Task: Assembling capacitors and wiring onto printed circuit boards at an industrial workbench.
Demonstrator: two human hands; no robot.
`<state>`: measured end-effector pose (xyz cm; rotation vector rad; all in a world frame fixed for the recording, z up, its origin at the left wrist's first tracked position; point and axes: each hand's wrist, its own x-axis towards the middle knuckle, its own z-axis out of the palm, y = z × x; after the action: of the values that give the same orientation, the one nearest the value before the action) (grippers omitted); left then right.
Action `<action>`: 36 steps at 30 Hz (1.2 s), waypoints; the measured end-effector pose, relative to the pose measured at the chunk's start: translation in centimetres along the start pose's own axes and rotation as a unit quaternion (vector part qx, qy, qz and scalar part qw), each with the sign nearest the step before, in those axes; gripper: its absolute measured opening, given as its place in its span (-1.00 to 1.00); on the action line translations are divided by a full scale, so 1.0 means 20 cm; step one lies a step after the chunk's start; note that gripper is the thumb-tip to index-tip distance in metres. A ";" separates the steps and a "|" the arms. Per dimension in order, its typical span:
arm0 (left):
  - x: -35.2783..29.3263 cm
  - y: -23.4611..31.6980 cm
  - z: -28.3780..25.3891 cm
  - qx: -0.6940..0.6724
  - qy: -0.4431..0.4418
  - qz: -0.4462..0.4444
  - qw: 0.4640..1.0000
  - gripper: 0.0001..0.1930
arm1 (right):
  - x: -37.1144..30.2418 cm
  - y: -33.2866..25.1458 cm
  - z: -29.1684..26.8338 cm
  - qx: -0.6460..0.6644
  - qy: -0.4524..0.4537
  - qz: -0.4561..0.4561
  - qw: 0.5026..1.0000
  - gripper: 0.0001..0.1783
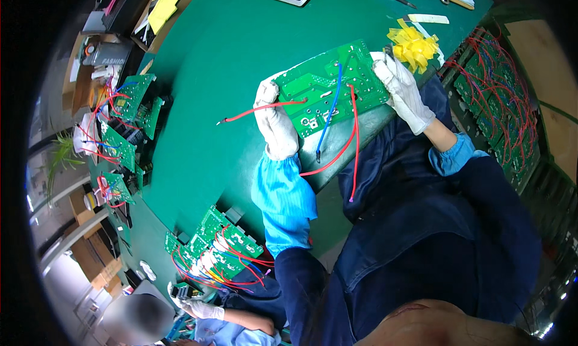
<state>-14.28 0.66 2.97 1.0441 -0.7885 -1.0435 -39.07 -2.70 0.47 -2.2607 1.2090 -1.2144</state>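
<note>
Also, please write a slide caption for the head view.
Gloved left hand and right hand hold a green circuit board with red and blue wires at a green table.

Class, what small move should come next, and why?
Perhaps the white-gloved right hand should gather the long, straight red wire: its end hangs beyond the smooth green tabletop, and the white-gloved left hand also grips the rectangular green circuit board.

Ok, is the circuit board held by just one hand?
No, the left hand and right hand hold the circuit board at opposite ends.
</note>
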 end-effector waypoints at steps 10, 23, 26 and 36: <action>-0.05 0.04 0.02 -0.042 0.010 -0.071 0.997 -0.58 | 0.02 -0.11 -0.06 0.229 -0.055 0.265 0.935 -0.55; -0.05 0.06 0.00 -0.042 0.003 -0.062 0.997 -0.53 | 0.33 -0.35 -0.23 -0.033 -0.179 -0.134 0.974 -0.58; -0.05 0.05 0.01 -0.068 0.005 -0.095 0.993 -0.52 | 0.34 -0.35 -0.20 -0.083 -0.196 -0.173 0.962 -0.65; -0.05 0.05 0.07 -0.158 -0.010 -0.104 0.982 -0.53 | 0.35 -0.36 -0.05 0.014 -0.068 0.007 0.998 -0.76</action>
<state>-15.54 1.32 4.41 0.8556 -0.5143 -1.3119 -34.02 -3.77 9.18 -2.2707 1.1474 -1.0463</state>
